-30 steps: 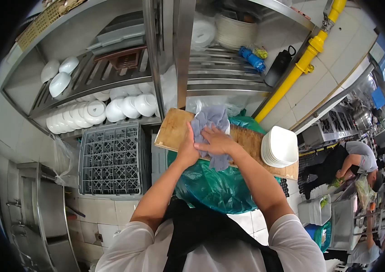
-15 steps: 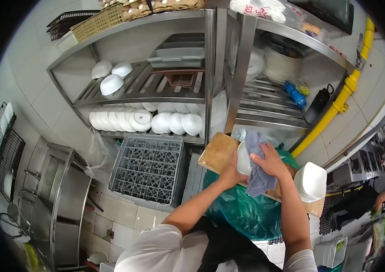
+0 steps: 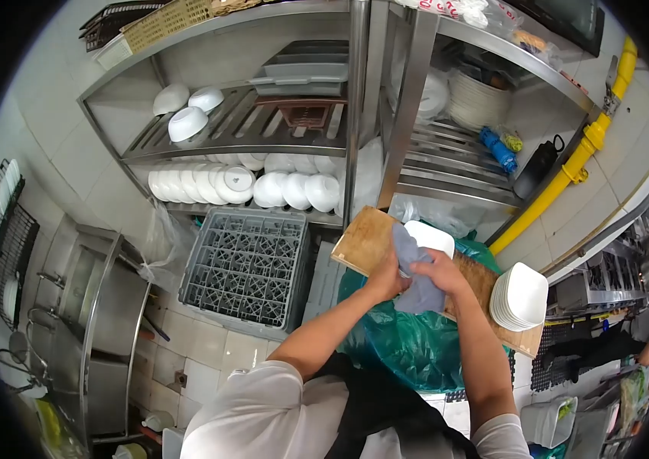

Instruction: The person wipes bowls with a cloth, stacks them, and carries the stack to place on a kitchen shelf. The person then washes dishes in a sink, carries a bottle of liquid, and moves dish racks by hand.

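Cloth (image 3: 414,297) is the slippery bit here imo. It's bunched btwn the left hand (image 3: 387,279) and right hand (image 3: 440,274), covering part of the white dish (image 3: 431,239), so a finger could prob slip off the rim b/c there's fabric in the way, and the dish could skid or drop. Other risk: stack of white dishes (image 3: 519,297) sits near the right end of the wooden board (image 3: 366,239). An elbow knock or a tilt of the board might send it over, esp w/ the right forearm so close.

As for the grip: both hands look closed on the cloth, fingers curled, no wide gap. Can't tell if either one also has the dish, fabric hides it. Dish is just beyond the hands, over the board, far side showing; the stack's off to the right, out of either grip.
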`<state>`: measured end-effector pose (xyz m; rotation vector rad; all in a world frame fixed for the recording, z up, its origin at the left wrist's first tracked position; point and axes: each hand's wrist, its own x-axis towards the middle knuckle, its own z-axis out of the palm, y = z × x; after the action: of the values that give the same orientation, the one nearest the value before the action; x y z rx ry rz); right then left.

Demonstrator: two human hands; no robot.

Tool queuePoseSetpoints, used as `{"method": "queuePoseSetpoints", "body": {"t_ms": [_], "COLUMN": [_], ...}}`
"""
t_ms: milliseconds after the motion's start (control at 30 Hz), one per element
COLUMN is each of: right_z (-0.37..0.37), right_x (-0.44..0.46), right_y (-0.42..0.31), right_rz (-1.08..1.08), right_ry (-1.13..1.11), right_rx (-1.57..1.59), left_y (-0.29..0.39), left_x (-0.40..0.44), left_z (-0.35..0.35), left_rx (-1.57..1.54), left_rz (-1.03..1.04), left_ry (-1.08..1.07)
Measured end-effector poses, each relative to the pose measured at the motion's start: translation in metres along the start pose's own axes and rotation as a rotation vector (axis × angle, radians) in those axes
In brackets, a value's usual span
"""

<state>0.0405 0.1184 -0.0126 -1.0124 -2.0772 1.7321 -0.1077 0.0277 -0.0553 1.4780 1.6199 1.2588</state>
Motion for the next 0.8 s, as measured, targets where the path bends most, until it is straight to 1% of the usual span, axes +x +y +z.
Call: {"method": "queuePoseSetpoints", "body": {"t_ms": [67,133,167,267,300,400,433,533,567,667,700,767,800], "right_z": [0.003,0.006,0.008,0.02,0.026,0.052,0.061,0.077,0.081,0.086,0.084,0.086,0.087], "right_x": [-0.009,-0.038,-0.052,-0.1,-0.114,-0.152,-0.163,-0.196,-0.206,-0.231,-0.238,-0.237,-0.235], "right_y": [0.001,-0.005,-0.003,0.021,0.033,0.06,0.064,0.089,0.095,0.097,0.093,0.078,0.07], "right_rz": [-0.04,-0.106,-0.113,-0.128,-0.097,-0.04,-0.041,-0.033,-0.026,0.1,0.16,0.099,0.069], "right_ry": [0.105,0.212,0.216,0.241,0.224,0.215,0.235,0.319,0.353,0.421,0.425,0.455,0.462], "right_rx": [0.364,0.71,0.726,0.789,0.815,0.915,0.961,1.095,1.141,1.229,1.143,1.147,1.145], "left_y": [-0.012,-0.014,-0.014,-0.003,0.023,0.011,0.013,0.046,0.039,0.025,0.021,0.017,0.018], "left_x": [0.006,0.008,0.009,0.008,0.009,0.018,0.016,0.022,0.019,0.022,0.023,0.031,0.033], "left_z": [0.003,-0.002,-0.004,-0.008,-0.023,-0.012,-0.009,-0.013,-0.014,-0.004,-0.001,0.003,0.005], "left_rx": [0.002,0.403,0.602,0.638,0.906,0.687,0.639,0.663,0.567,0.584,0.601,0.639,0.52], "left_rz": [0.212,0.352,0.418,0.393,0.378,0.409,0.429,0.18,0.356,0.516,0.543,0.606,0.554], "left_ry": [0.078,0.013,-0.023,-0.138,-0.362,-0.483,-0.389,-0.657,-0.586,-0.439,-0.455,-0.471,-0.461]}}
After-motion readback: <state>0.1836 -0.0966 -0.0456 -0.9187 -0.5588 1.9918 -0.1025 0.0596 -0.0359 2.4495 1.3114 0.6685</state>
